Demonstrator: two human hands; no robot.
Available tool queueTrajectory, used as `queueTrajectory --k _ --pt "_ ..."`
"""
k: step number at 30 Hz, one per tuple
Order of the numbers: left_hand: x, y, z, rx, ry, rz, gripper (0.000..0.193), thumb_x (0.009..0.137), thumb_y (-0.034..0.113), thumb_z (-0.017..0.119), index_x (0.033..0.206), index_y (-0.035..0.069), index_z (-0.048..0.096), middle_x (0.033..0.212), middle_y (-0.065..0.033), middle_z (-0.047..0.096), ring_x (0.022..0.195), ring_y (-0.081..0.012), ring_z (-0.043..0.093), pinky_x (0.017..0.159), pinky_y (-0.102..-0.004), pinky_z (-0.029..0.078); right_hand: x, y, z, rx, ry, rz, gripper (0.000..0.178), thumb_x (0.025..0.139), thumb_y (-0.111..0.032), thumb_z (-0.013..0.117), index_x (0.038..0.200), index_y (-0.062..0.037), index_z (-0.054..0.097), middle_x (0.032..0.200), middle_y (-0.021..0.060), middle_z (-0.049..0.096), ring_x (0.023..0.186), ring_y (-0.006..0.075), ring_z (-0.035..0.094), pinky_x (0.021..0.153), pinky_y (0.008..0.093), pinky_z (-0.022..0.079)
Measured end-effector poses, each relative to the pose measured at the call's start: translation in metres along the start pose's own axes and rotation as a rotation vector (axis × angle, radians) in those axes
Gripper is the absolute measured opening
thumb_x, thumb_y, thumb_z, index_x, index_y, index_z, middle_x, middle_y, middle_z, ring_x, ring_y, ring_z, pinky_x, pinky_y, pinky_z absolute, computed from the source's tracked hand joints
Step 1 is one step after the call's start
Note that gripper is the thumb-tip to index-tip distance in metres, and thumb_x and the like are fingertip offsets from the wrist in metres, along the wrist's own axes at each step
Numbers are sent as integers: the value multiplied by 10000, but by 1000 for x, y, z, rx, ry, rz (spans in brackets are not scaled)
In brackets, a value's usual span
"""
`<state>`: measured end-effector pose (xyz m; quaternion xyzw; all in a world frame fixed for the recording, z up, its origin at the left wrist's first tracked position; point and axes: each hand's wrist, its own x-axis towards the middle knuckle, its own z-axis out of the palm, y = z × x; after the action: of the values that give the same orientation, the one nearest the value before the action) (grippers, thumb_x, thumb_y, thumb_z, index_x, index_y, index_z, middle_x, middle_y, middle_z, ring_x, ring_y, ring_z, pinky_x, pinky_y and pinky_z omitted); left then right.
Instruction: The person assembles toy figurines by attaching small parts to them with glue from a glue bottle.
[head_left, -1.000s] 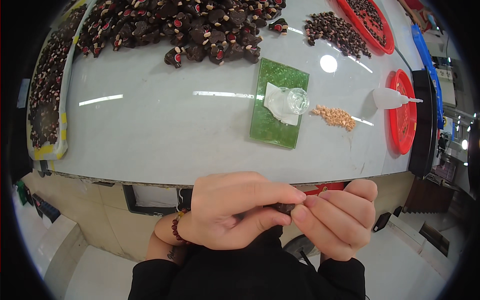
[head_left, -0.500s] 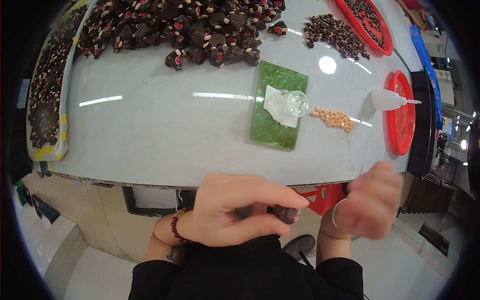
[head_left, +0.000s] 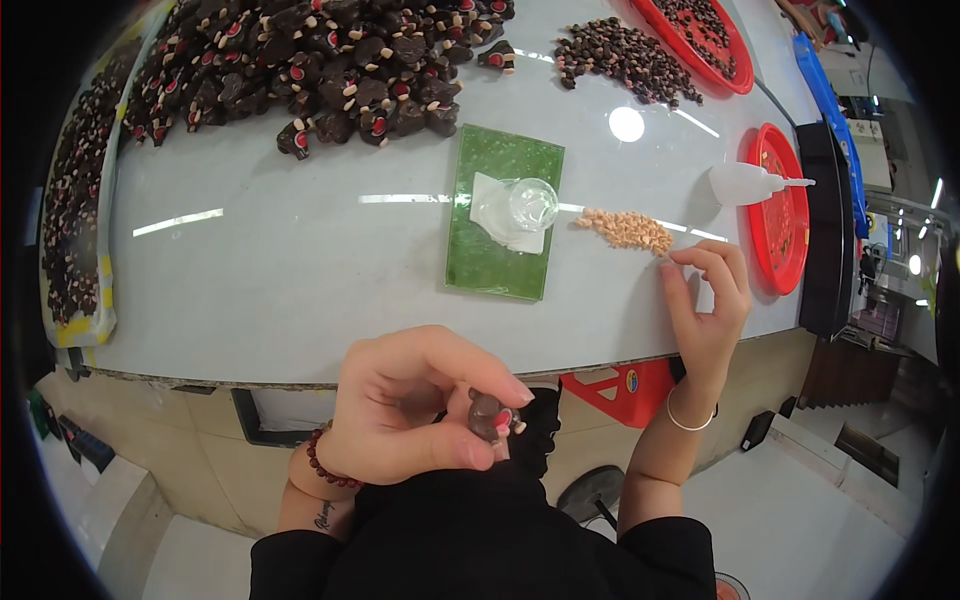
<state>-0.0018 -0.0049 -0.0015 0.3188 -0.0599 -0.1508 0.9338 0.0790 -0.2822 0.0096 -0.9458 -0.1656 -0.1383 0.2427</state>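
Observation:
Between the thumb and fingers of my left hand is a small dark brown animal figurine with a red patch and pale beige ends. It is held in front of the table's near edge. My right hand reaches over the table, thumb and index fingertips close together at the near right end of a small heap of beige pieces. Whatever sits between those fingertips is too small to make out. Left of the heap lies a green board bearing a white tissue and a clear round cup.
Many similar brown figurines are piled at the far left, beside a tray of brown pieces. Brown bits lie near a red tray. A white squeeze bottle stands by another red tray. A red stool is below the table.
My right hand has moved forward from the table's near edge to the beige heap. My left hand still holds the figurine, now turned so its red patch shows. The view has shifted right.

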Motion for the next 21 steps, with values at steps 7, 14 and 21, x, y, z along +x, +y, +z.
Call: queueTrajectory --k 7,14,21 --pt "-2 0 0 46 48 -1 322 750 -1 717 1040 -70 598 669 -48 565 668 -109 593 658 -243 480 3 -2 8 17 -12 -70 131 715 48 641 827 13 584 827 72 550 760 201 536 663 292 432" --pt "2 -1 -4 -91 20 -110 271 821 44 637 1071 -43 579 693 -62 576 578 -86 549 612 -229 465 -7 -45 -4 906 -10 -12 155 716 120 518 801 -5 484 736 91 567 628 151 486 572 260 392" --pt "4 -6 -6 -218 -49 -164 330 806 22 637 1121 -14 546 768 -35 554 601 -50 506 519 -170 390 5 -61 2 970 -170 -43 122 690 83 656 788 29 607 689 85 623 596 157 560 539 240 429"
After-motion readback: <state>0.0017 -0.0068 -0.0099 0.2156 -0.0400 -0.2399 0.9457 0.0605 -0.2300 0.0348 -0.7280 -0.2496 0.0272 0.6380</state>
